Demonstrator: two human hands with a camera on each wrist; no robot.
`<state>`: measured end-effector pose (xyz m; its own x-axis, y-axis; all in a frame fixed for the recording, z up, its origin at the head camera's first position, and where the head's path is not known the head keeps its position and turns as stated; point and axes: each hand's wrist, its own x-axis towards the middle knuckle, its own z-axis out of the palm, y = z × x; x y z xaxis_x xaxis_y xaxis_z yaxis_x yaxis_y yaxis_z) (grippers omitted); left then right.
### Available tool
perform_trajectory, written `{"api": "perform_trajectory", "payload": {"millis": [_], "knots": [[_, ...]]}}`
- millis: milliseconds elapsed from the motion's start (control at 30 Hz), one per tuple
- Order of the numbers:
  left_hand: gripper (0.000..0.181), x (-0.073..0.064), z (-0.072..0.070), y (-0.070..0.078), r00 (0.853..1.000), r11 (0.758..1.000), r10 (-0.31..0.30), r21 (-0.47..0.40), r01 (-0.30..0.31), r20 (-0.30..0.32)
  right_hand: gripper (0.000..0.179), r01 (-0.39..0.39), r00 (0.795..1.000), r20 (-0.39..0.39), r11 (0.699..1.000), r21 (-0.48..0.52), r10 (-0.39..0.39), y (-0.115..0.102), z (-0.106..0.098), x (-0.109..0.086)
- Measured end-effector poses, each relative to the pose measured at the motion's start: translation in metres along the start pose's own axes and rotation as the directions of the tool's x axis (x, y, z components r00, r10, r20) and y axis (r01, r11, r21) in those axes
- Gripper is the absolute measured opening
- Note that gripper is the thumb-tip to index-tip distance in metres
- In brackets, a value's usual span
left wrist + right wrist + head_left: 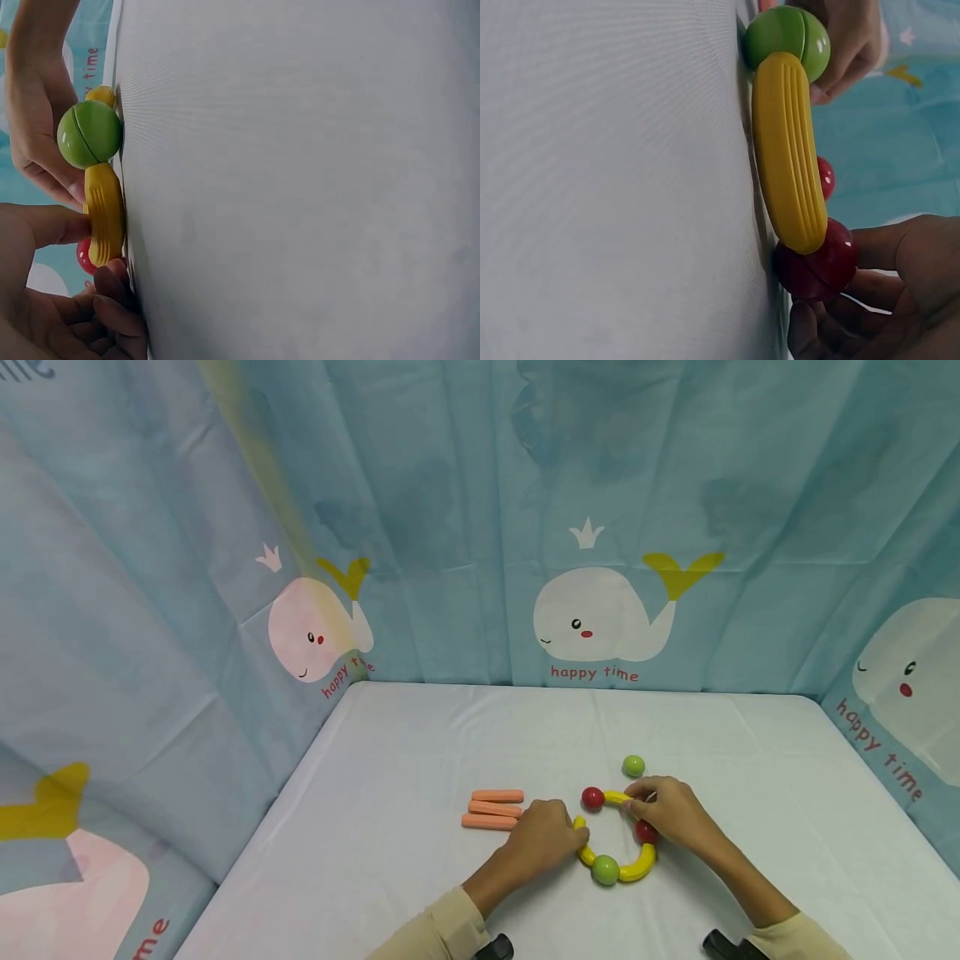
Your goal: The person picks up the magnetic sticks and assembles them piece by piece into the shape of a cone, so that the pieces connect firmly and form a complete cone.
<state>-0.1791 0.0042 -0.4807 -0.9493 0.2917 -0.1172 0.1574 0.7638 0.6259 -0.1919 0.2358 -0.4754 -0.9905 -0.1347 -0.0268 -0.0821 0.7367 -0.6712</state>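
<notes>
Toy fruit pieces form a rough ring on the white table. My left hand [546,837] pinches the left toy banana [106,214] between thumb and fingers. That banana meets a round green toy fruit [605,870] with a cut line. A front toy banana [787,150] runs from there to a dark red round toy fruit [821,262]. My right hand [671,810] pinches the right end of the upper toy banana [615,797], close beside that dark red fruit. At the upper banana's left end sits another red round fruit [592,799].
Several orange sticks [491,820] lie side by side, left of the ring and close to my left hand. A smaller green round fruit [633,766] rests behind the ring. Blue whale-printed cloth [450,527] hangs around the white table [390,760].
</notes>
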Motion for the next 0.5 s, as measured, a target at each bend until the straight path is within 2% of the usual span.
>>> {"api": "perform_trajectory", "payload": {"millis": [233,500], "knots": [[0.029,0.0017,-0.0017,-0.0012,1.000,0.997,0.006,-0.076,-0.006,-0.010,0.019,-0.011,1.000,0.002,1.000,0.006,0.011,-0.0015,-0.0007,-0.0011],[0.033,0.0068,-0.0025,0.0009,1.000,0.999,0.016,-0.050,-0.017,-0.010,0.017,0.004,1.000,-0.003,1.000,0.006,-0.004,0.0008,-0.0007,-0.0009]]}}
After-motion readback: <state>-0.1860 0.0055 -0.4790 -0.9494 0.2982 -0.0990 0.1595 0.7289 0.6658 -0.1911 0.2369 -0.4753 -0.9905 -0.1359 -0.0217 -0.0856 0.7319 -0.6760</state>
